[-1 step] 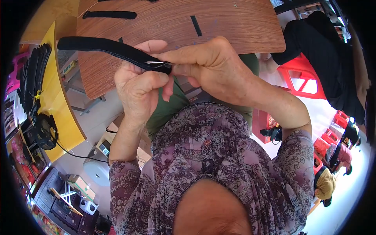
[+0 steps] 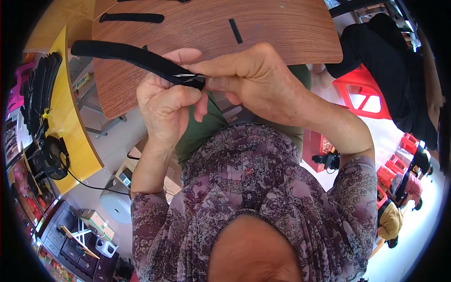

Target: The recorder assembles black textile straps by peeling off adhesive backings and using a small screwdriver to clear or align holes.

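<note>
My left hand (image 2: 164, 101) is closed on a long black padded fabric strap (image 2: 122, 54) near its right end. The strap slants up to the left, its other end hanging free beyond the table's left edge. Thumb and forefinger of my right hand (image 2: 260, 80) pinch a slim metal tool with two thin bright prongs (image 2: 185, 75). Its prongs point left and lie against the strap's right end. Most of the tool is hidden in my fingers, so I cannot tell its exact kind.
On the brown wooden table (image 2: 291, 28) lie another black strap (image 2: 134, 18) and a short black strip (image 2: 235, 31). A yellow board (image 2: 75, 127) at the left bears a stack of black strips (image 2: 42, 89). At the right, a person in black (image 2: 385, 70) is near a red stool (image 2: 359, 91).
The strap's free left end has risen slightly. Both hands keep almost the same place and grip.
</note>
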A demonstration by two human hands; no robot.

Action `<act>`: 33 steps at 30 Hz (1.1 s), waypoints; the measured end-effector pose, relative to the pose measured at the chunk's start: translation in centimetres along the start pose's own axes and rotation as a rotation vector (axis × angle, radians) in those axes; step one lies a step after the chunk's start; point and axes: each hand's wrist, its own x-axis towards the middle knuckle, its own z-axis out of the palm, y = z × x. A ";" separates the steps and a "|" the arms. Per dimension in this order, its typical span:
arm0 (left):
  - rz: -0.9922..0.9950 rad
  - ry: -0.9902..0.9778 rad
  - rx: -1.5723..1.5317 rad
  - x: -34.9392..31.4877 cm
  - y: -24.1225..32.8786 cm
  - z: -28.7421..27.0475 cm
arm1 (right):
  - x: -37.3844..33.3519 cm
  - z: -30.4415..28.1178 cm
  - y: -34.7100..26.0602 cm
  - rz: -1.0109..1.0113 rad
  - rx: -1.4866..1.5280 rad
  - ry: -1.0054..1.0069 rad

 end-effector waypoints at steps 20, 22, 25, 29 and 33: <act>-0.035 0.055 -0.247 0.6 -0.8 0.0 | -0.7 0.2 1.0 0.003 0.031 0.052; -0.064 0.070 -0.264 0.5 -1.0 0.1 | -1.0 -0.3 1.0 -0.022 -0.036 0.013; -0.076 0.040 -0.289 0.3 -1.2 0.2 | -1.3 -0.9 0.5 -0.088 -0.108 0.023; -0.034 0.071 -0.198 0.5 -0.6 0.0 | -1.8 -1.5 0.2 -0.065 -0.402 -0.051; -0.045 0.017 -0.093 0.1 -0.5 -0.2 | -1.2 -0.9 1.2 -0.241 -0.328 0.203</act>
